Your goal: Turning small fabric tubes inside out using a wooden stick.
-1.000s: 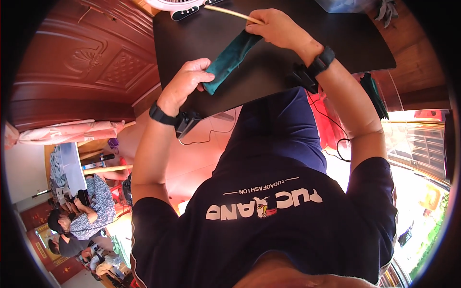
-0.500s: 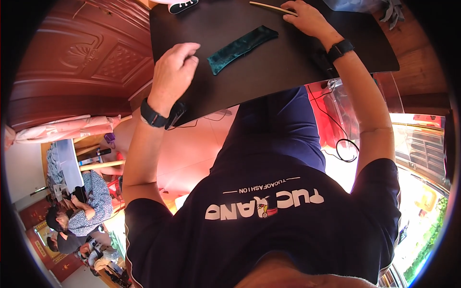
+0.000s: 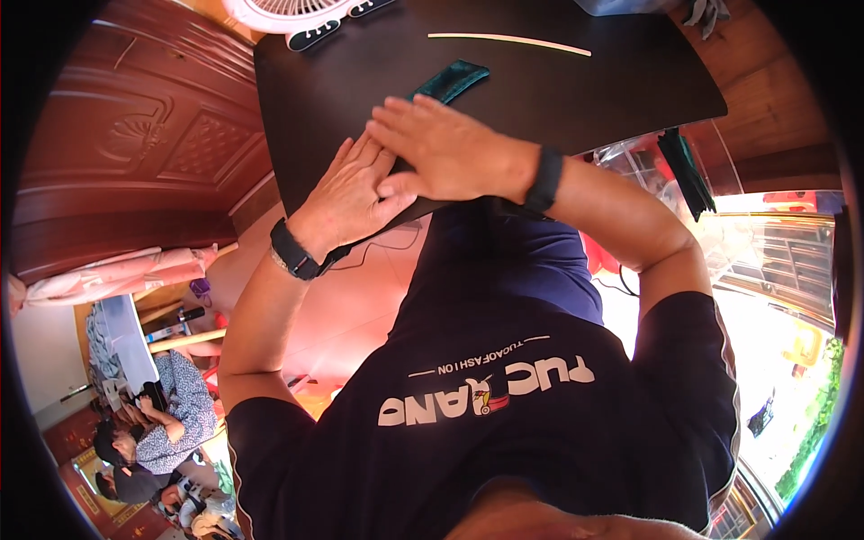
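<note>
A dark teal velvet piece [image 3: 461,81], long and narrow like a flat pouch, lies slantwise on the dark table [image 3: 630,90]. My right hand [image 3: 454,153] is stretched out flat, palm down, and covers the velvet's near left end. Whether it presses on the cloth is hidden. Beside it, my left hand [image 3: 346,196] reaches in at the table's near edge with its fingers extended. The fingertips of my two hands meet or overlap, and neither visibly grips anything. Farther back, a thin pale stick [image 3: 513,41] rests loose on the tabletop.
A white fan [image 3: 292,11] with a shoe-patterned base stands at the far left. At the far right edge is a clear plastic bag [image 3: 630,7]. Dark green cloth pieces [image 3: 688,175] hang over a clear bin [image 3: 630,162] at right. Other people [image 3: 162,423] sit at lower left.
My right hand has let go of the stick, leaving it on the table, and moved left and nearer onto the velvet. My left hand has moved nearer, its fingers now extended.
</note>
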Action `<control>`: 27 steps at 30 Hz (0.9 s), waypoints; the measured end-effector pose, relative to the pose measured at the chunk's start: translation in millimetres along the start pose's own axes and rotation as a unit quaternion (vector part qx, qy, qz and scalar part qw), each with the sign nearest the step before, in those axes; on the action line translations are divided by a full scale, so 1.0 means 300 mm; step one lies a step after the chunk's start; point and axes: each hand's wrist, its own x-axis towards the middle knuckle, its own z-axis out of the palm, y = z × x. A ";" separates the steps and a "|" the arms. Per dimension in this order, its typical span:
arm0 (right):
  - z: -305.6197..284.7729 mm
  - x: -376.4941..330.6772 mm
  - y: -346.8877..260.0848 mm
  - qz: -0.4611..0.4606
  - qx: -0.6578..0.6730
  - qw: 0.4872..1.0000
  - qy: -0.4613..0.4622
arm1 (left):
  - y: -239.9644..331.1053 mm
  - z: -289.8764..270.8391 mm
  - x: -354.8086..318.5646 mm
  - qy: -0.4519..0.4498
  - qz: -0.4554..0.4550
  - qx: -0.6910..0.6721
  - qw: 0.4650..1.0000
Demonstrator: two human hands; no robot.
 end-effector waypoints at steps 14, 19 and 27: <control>-0.041 -0.099 0.235 0.129 -0.189 0.972 -0.048 | -0.029 -0.018 -0.078 -0.029 0.008 0.045 0.999; -0.043 -0.115 0.254 0.137 -0.173 0.974 -0.060 | -0.015 -0.024 -0.097 -0.044 -0.013 0.087 0.995; -0.059 -0.124 0.279 0.131 -0.088 0.987 -0.013 | -0.112 -0.082 -0.179 0.008 -0.142 -0.203 0.969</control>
